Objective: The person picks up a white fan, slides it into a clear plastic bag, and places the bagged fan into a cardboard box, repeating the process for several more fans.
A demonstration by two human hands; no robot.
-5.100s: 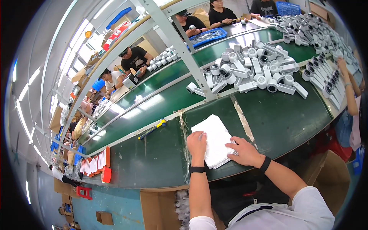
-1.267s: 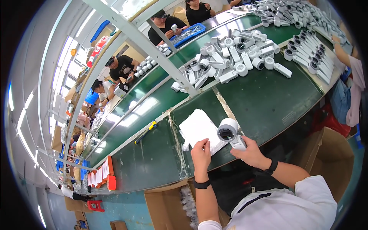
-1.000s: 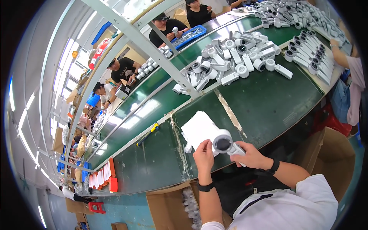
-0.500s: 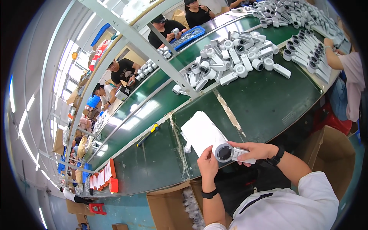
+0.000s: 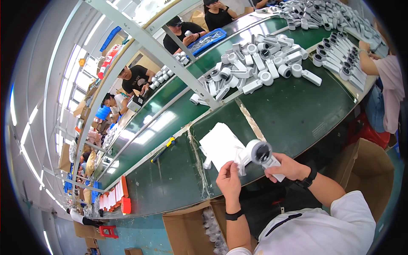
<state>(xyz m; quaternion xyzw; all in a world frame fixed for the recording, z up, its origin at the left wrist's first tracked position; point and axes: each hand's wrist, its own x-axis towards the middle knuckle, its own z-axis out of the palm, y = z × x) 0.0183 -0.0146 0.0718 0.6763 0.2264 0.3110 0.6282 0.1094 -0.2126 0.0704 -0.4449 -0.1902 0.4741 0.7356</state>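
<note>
In my right hand (image 5: 289, 168) is a white handheld device (image 5: 260, 152) with a round head, a grey ring and a dark centre. The fingers wrap its handle, and the head tilts up and to the left. My left hand (image 5: 229, 182) is closed in a pinch on a thin, crumpled white piece (image 5: 240, 165), left of the device and apart from it. Its material is hard to make out. Just beyond this hand, a stack of white sheets (image 5: 221, 142) lies on the green table (image 5: 170, 187).
A heap of similar white devices (image 5: 259, 63) covers the table's far side. A yellow-handled tool (image 5: 163, 148) lies to the left, past it an orange holder with papers (image 5: 114, 197). A cardboard box (image 5: 189, 229) stands below the edge. Co-workers sit across and at right.
My right hand has lifted the device up and to the right, its head turning upward. My left hand has come off the device's head and now pinches the white piece.
</note>
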